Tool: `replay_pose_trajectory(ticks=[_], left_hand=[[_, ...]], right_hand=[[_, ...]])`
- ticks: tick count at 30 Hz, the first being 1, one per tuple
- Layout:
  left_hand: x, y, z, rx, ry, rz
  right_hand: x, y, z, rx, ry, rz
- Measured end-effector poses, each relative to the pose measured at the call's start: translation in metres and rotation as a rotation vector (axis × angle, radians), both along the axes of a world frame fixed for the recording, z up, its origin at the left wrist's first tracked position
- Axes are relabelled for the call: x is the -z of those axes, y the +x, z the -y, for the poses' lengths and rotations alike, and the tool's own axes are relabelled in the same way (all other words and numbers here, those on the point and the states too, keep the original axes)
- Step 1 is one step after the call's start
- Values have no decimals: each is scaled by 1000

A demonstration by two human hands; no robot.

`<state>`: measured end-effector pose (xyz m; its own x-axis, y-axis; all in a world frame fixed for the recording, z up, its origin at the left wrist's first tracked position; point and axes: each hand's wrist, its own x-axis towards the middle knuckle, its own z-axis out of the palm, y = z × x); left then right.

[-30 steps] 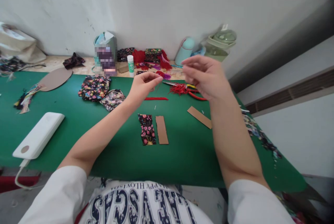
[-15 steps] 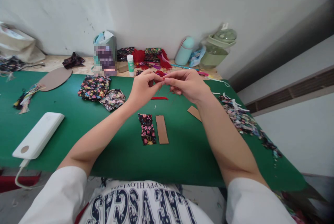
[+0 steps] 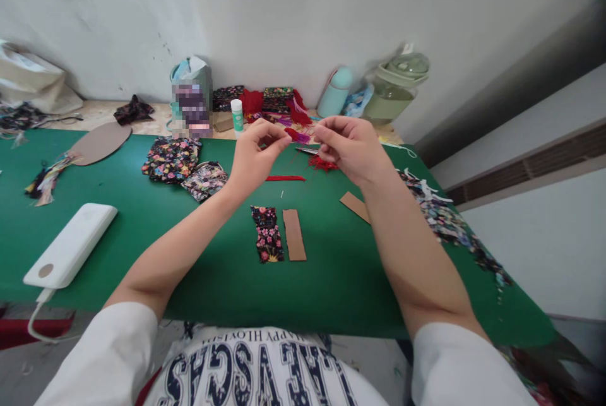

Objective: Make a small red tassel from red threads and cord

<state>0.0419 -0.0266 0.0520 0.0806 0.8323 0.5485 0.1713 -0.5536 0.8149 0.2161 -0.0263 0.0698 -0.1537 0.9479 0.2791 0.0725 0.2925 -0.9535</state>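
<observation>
My left hand [image 3: 262,156] is raised over the far part of the table, thumb and forefinger pinched on what looks like a thin red thread, barely visible. Facing it, my right hand [image 3: 348,146] pinches too, apparently on the same fine thread; a gap separates the fingertips. Behind and below them lie a red thread bundle [image 3: 323,163], a pointed metal tool [image 3: 307,151] partly hidden, and a red and purple tassel [image 3: 298,135]. A flat red strip [image 3: 285,178] rests below the gap. Nearer me, a floral fabric strip [image 3: 267,235] lies beside a brown cardboard strip [image 3: 295,235].
On the green table [image 3: 227,286] are a white power bank [image 3: 71,245], floral fabric stacks [image 3: 171,158], an oval board [image 3: 100,143], another cardboard piece [image 3: 355,207] and fabric scraps [image 3: 440,220]. A glue stick [image 3: 237,117], a turquoise bottle [image 3: 335,91] and a green jug [image 3: 391,93] stand behind.
My hands have drawn apart from fingertips touching, the left slightly leftward and the right to the right. The tassel, metal tool and red thread bundle behind them now show.
</observation>
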Motion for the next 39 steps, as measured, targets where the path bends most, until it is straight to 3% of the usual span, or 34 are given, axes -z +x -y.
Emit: replay_pose_trajectory(ticks=[12,25,39], left_hand=[[-7,6,20,-48,127,-118],[0,7,16,-107,260,-243],[-5,5,15,-42,166,-154]], right_hand=[[-4,-8,10,-89,-68,-52],[-9,-11,16,-89,-87,-32],[-12,-7,17,-163,-94,-1]])
